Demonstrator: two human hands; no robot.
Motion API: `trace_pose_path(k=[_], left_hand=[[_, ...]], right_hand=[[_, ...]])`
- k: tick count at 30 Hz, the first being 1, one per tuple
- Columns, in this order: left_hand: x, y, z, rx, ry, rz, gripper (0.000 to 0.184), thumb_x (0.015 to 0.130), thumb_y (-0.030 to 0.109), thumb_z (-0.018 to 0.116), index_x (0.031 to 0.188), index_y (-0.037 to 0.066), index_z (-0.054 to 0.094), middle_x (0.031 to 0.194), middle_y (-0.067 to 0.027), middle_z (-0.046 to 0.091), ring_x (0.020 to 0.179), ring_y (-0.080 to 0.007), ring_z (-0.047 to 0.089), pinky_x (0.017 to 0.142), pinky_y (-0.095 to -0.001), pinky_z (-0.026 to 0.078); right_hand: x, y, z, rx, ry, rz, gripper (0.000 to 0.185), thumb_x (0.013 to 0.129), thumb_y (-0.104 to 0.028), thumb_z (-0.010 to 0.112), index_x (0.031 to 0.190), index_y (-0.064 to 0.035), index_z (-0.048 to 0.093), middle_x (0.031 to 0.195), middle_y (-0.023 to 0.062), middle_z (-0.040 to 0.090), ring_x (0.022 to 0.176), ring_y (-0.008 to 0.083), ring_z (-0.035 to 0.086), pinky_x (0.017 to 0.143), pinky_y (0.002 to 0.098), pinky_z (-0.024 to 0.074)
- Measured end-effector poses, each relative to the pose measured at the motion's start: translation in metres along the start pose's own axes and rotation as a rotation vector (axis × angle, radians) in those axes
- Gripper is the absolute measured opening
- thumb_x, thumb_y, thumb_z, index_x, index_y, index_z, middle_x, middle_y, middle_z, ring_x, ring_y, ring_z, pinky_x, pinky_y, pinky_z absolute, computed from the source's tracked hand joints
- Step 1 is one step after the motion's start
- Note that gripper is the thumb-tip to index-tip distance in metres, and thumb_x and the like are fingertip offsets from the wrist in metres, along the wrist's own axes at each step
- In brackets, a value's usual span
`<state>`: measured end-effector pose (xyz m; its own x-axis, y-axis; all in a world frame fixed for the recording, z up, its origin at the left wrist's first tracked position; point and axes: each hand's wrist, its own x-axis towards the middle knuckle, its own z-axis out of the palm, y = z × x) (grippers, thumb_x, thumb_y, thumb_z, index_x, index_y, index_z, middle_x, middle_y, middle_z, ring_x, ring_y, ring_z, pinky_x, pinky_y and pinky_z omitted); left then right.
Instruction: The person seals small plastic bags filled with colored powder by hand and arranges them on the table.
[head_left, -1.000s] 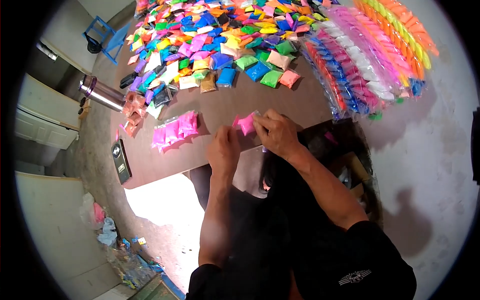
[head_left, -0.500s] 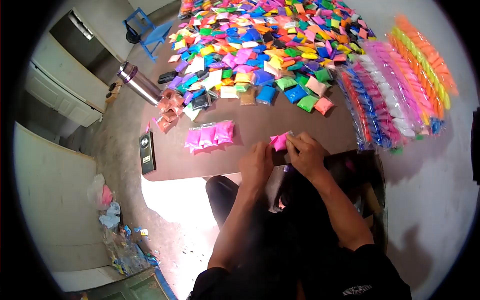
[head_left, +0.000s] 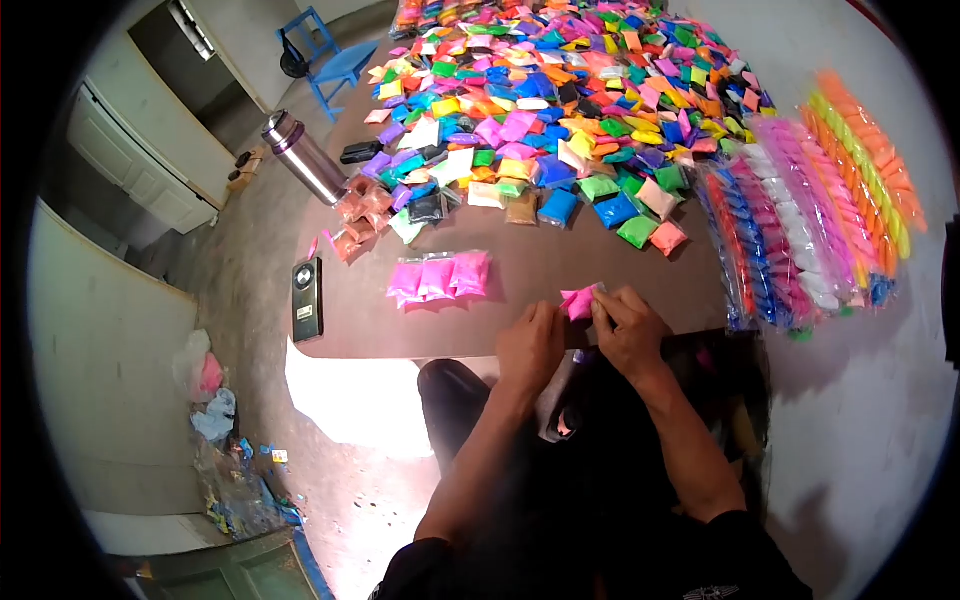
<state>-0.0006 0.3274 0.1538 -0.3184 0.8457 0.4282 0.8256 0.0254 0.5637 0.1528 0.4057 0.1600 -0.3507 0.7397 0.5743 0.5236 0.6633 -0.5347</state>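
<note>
Head view: brown table (head_left: 540, 250), blue chair (head_left: 341, 64) beyond, pale wall (head_left: 850, 400) right.

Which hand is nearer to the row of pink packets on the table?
Left. The left hand is to the right of the row of pink packets; the right hand is farther right, beyond the single pink packet.
</note>
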Motion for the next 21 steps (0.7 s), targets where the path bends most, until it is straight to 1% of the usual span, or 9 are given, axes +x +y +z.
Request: trace_pose_path(k=[4,6,10,13,15,16,18,19,21], left_hand=[[0.013,-0.009,0.005,-0.006,0.055,0.0,0.009,0.095,0.013,0.065,0.089,0.008,0.063,0.082,-0.015,0.065,0.068,-0.0392,0.065,0.058,-0.0483,0.051],[0.013,-0.009,0.004,-0.149,0.124,0.021,0.009,0.096,0.013,0.065,0.089,0.008,0.062,0.083,-0.0152,0.065,0.066,-0.0405,0.064,0.058,-0.0487,0.051],[-0.008,0.0,-0.002,-0.139,0.083,0.017,0.01,0.096,0.014,0.065,0.088,0.008,0.062,0.083,-0.0146,0.065,0.065,-0.0407,0.063,0.057,-0.0493,0.051],[-0.013,0.003,0.002,-0.12,0.058,0.092,0.011,0.096,0.015,0.066,0.088,0.008,0.061,0.083,-0.0144,0.065,0.065,-0.0407,0.064,0.056,-0.0506,0.05],[-0.01,0.001,0.001,-0.042,-0.021,0.03,0.013,0.097,0.018,0.065,0.089,0.009,0.06,0.084,-0.0145,0.066,0.066,-0.0407,0.065,0.055,-0.0518,0.049],[-0.007,0.002,0.001,-0.047,-0.022,0.029,0.013,0.097,0.018,0.065,0.089,0.009,0.06,0.084,-0.0145,0.066,0.066,-0.0407,0.065,0.055,-0.0518,0.049],[0.002,0.002,-0.001,-0.023,-0.125,-0.123,0.017,0.097,0.026,0.065,0.095,0.009,0.062,0.086,-0.0207,0.069,0.077,-0.0448,0.067,0.067,-0.0551,0.052],[0.005,0.0,0.001,-0.024,-0.125,-0.123,0.017,0.097,0.026,0.065,0.095,0.009,0.062,0.086,-0.0207,0.069,0.077,-0.0448,0.067,0.067,-0.0551,0.052],[0.01,-0.005,0.007,-0.032,-0.037,-0.104,0.015,0.096,0.022,0.065,0.094,0.007,0.063,0.084,-0.0221,0.067,0.077,-0.0447,0.066,0.066,-0.0535,0.052]], right_hand=[[0.0,-0.001,-0.001,-0.01,-0.005,0.009,0.012,0.089,-0.013,0.072,0.1,-0.0094,0.076,0.08,0.0078,0.062,0.069,0.0309,0.065,0.062,0.0412,0.0519],[0.0,-0.001,-0.001,-0.007,0.011,0.012,0.011,0.089,-0.013,0.073,0.099,-0.0092,0.076,0.079,0.0078,0.062,0.069,0.0306,0.065,0.061,0.0407,0.0519],[-0.002,0.001,0.001,-0.004,0.035,0.005,0.011,0.088,-0.013,0.073,0.099,-0.0091,0.076,0.078,0.0077,0.062,0.068,0.0293,0.065,0.06,0.0391,0.0517],[-0.003,0.002,0.002,0.012,0.048,-0.003,0.012,0.088,-0.013,0.074,0.098,-0.0092,0.077,0.078,0.0075,0.062,0.067,0.0286,0.065,0.06,0.0386,0.0515],[-0.002,0.002,0.001,-0.002,0.045,-0.002,0.011,0.088,-0.013,0.074,0.098,-0.0093,0.077,0.078,0.0074,0.062,0.067,0.0285,0.064,0.06,0.0384,0.0515],[-0.003,0.001,0.001,-0.009,0.041,-0.001,0.011,0.088,-0.013,0.074,0.098,-0.0095,0.077,0.078,0.0074,0.062,0.067,0.0283,0.064,0.06,0.0383,0.0514],[-0.002,0.0,0.0,-0.012,0.039,0.004,0.012,0.088,-0.014,0.074,0.099,-0.0097,0.077,0.078,0.0073,0.062,0.067,0.0284,0.064,0.06,0.0384,0.0514],[-0.002,-0.001,0.001,-0.012,0.036,0.011,0.012,0.088,-0.014,0.074,0.099,-0.0098,0.077,0.079,0.0073,0.062,0.067,0.0284,0.064,0.06,0.0384,0.0514],[-0.003,0.0,0.002,-0.042,0.03,0.0,0.013,0.088,-0.015,0.074,0.1,-0.0099,0.076,0.079,0.0072,0.062,0.067,0.0285,0.064,0.06,0.0386,0.0516]])
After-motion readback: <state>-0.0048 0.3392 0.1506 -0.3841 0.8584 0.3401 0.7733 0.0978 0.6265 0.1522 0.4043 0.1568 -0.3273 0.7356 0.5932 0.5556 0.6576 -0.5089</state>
